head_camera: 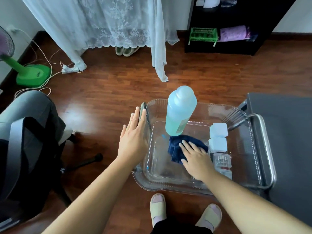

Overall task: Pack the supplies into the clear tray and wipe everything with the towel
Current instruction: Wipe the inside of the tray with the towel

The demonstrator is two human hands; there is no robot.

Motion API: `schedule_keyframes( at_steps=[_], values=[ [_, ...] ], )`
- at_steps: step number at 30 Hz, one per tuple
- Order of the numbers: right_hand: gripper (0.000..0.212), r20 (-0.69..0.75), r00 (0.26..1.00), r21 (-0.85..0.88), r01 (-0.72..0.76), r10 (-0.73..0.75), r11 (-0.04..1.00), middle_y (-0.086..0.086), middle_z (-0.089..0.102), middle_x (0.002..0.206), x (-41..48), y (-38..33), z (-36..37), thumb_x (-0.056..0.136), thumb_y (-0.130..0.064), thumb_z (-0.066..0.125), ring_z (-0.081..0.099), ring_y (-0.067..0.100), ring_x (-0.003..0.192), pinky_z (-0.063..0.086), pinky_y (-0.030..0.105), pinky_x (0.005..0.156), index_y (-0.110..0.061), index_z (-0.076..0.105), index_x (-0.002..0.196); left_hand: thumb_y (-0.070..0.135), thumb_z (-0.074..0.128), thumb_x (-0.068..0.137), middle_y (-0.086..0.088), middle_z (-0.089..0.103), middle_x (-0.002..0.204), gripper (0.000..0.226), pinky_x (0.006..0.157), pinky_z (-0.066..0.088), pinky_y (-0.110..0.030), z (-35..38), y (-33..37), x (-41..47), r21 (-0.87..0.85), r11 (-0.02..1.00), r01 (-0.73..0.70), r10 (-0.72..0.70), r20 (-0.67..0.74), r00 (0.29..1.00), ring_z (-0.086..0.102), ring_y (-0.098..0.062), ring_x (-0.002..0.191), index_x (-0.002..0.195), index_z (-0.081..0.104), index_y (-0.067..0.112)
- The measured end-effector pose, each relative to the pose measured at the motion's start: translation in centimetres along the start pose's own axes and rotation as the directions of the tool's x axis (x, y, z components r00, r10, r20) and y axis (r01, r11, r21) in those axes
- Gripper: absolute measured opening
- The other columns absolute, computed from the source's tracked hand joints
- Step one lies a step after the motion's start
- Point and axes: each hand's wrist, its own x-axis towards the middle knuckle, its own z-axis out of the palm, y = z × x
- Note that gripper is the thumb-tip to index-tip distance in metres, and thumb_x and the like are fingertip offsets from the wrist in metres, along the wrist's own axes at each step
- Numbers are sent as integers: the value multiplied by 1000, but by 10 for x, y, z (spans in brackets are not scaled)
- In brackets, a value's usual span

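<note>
In the clear tray [239, 176], right hand [196, 160] flat on towel [179, 146]

Clear glossy plastic tray [199, 186], cloth towel [175, 146]

Head view, steeply downward (wide-angle), close over tray [199, 187]

soft daylight | glare on floor [81, 114] | edges bowed, slightly soft
</note>
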Motion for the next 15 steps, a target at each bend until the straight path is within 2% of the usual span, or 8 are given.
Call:
schedule_keyframes(
  at_steps=[4,6,8,10,12,15],
  values=[
    [63,56,998,2,5,-5,1000,-12,-4,160,15,8,-1,97,-47,29,-3,19,148,-1,44,118,-33,-2,150,-3,38,83,10,-8,160,87,119,12,-47,1,-4,1,-10,1000,15,-15,-6,1000,-2,-15,148,151,-2,33],
    [63,105,990,7,97,-97,995,-12,-5,160,8,7,4,98,-46,31,-4,21,148,-1,44,118,-35,-3,149,-4,37,83,11,-7,160,86,119,11,-48,1,-3,2,-51,998,23,-23,-1,1000,-2,-15,148,151,-1,34],
    [64,159,956,-6,250,-246,968,-12,-2,160,-7,0,10,97,-44,36,-3,22,148,1,44,118,-38,-2,149,-5,35,84,10,-2,161,85,119,11,-50,0,-1,2,-130,991,37,-38,-3,999,-2,-15,148,151,1,34],
    [65,173,920,-11,358,-351,934,-11,3,160,-18,-8,13,95,-44,40,2,23,148,9,46,118,-38,4,149,-7,34,83,10,3,161,85,118,13,-51,-1,0,3,-206,977,50,-54,-15,998,-1,-15,148,152,3,31],
    [66,147,904,-58,413,-401,909,-7,8,160,-16,-17,12,94,-45,42,9,25,147,16,46,116,-35,8,150,-9,33,83,10,5,161,84,118,15,-51,-3,-1,3,-239,970,52,-58,-20,998,-2,-15,148,152,4,30],
    [69,72,917,-136,399,-392,907,3,1,161,7,-39,12,97,-41,36,0,23,148,2,40,119,-19,-1,151,-6,32,88,10,2,160,79,118,12,-50,-2,-2,1,-253,967,35,-38,-5,999,-4,-13,147,151,2,30]
  ],
)
